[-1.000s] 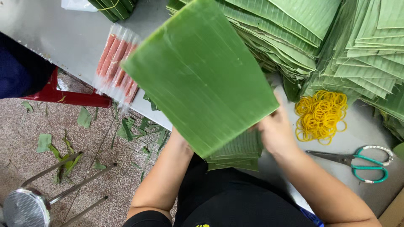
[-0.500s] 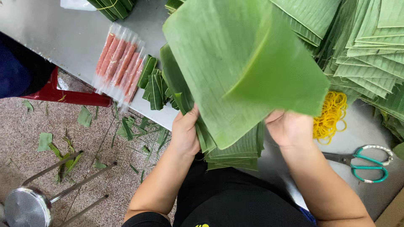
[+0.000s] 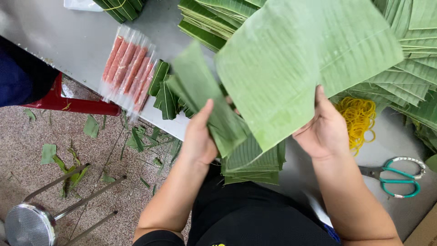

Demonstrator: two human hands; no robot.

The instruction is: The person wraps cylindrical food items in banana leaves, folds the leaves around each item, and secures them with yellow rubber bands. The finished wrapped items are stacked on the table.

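Observation:
My right hand [image 3: 324,131] grips the lower edge of a large green banana leaf sheet [image 3: 300,64] raised above the grey table [image 3: 68,36]. My left hand [image 3: 200,136] holds a narrower leaf piece [image 3: 205,95] tilted up beside it. Below both hands a stack of cut leaf sheets [image 3: 252,164] lies at the table's near edge. Small folded leaf strips [image 3: 164,91] lie just left of my left hand.
Clear-wrapped pink sausages [image 3: 127,68] lie at the left. Tall leaf piles [image 3: 409,73] fill the back and right. Yellow rubber bands [image 3: 359,118] and green-handled scissors [image 3: 396,177] lie at the right. A red stool [image 3: 73,102], a metal stool [image 3: 32,223] and leaf scraps are on the floor.
The big leaf has swung up and to the right with my right hand. My left hand has separated a narrower leaf piece from it and now holds that one apart.

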